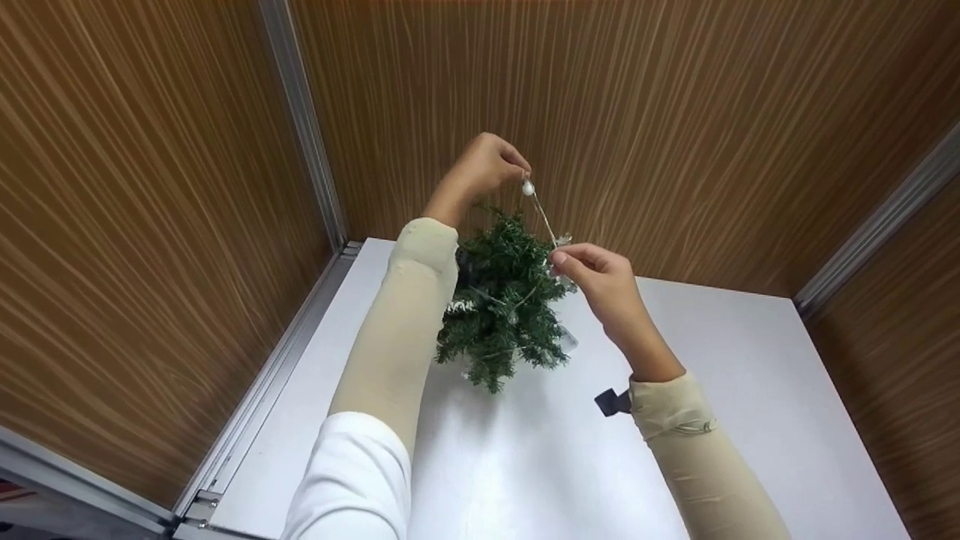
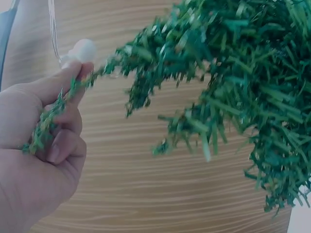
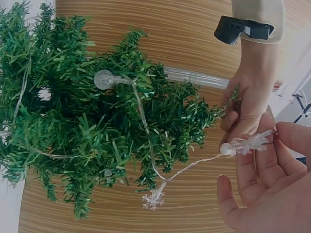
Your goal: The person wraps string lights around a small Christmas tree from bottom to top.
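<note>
A small green artificial Christmas tree stands on the white table, seen from above in the head view. My left hand is raised beyond its top and pinches a string of lights at a round white bulb. In the left wrist view that bulb shows at the fingertips, with a green branch crossing the palm. My right hand pinches the same string lower down, beside the tree's right side. A clear snowflake light lies at its fingers. Another snowflake light hangs by the branches.
The light wire runs through the branches, with a clear ball light on it. Behind the tree rises a wood-grain panel, with more panels at both sides. A metal rail borders the table on the left.
</note>
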The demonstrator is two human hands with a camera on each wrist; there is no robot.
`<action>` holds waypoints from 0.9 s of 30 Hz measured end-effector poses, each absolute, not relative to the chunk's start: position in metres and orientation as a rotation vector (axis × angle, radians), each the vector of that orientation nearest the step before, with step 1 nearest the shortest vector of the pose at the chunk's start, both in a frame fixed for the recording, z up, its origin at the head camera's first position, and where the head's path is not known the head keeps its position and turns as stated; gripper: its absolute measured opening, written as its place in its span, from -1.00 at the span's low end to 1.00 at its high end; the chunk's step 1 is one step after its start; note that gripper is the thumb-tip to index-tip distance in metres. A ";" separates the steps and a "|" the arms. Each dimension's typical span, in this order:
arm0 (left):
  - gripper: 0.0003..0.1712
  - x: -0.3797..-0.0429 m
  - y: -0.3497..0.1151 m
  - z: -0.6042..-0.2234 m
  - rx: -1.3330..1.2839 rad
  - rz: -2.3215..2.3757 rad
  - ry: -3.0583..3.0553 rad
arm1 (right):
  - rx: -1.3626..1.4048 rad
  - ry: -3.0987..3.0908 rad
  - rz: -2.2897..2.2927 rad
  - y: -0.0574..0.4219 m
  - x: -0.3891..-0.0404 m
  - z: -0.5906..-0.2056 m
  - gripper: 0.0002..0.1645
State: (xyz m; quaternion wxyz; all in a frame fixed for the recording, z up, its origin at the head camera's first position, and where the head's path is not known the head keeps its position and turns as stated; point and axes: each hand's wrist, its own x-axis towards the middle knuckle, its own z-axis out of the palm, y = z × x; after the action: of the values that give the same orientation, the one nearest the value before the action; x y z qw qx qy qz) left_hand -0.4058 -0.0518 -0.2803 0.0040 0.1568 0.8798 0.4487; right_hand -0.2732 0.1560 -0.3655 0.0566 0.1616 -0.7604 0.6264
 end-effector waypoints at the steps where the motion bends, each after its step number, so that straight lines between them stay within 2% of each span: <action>1: -0.81 -0.407 -0.054 -0.281 0.491 1.428 2.741 | 0.488 -2.301 1.904 0.155 -0.273 -0.364 -0.64; 13: -0.82 -0.419 -0.064 -0.304 0.410 1.630 2.645 | 0.506 -2.348 1.859 0.138 -0.267 -0.357 -0.60; 27: -0.78 -0.422 -0.073 -0.324 0.412 1.870 2.527 | 0.464 -2.189 2.069 0.111 -0.258 -0.341 -0.68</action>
State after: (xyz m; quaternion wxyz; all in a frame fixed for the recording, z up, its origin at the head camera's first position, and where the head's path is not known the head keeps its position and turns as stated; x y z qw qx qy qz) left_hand -0.4220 -0.0728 -0.3242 -0.0144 0.1300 0.7969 0.5898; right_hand -0.2578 0.1109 -0.3407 0.0469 0.1520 -0.7176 0.6781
